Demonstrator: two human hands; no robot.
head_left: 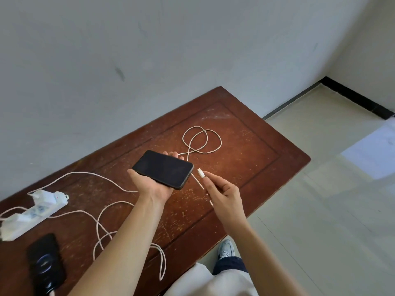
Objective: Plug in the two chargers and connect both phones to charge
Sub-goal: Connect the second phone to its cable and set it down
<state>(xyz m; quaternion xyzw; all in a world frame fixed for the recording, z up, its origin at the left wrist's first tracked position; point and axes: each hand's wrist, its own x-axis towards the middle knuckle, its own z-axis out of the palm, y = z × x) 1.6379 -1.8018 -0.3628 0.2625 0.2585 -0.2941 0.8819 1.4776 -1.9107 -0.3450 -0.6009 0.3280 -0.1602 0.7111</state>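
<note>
My left hand (150, 184) holds a black phone (163, 168) screen up above the brown table (245, 146). My right hand (222, 189) pinches the white plug (200, 173) of a charging cable (203, 138), its tip a short gap from the phone's lower end. That cable loops behind the phone on the table. A white power strip (34, 212) lies at the left with two white chargers (43, 196) (9, 226) plugged in. A second black phone (46, 265) lies at the front left with a cable at its near end; whether it is plugged in is hidden.
A second white cable (102, 223) curls over the table between the strip and my left arm. The wall stands right behind the table. Tiled floor and my shoe (226, 248) show to the right of the table's edge.
</note>
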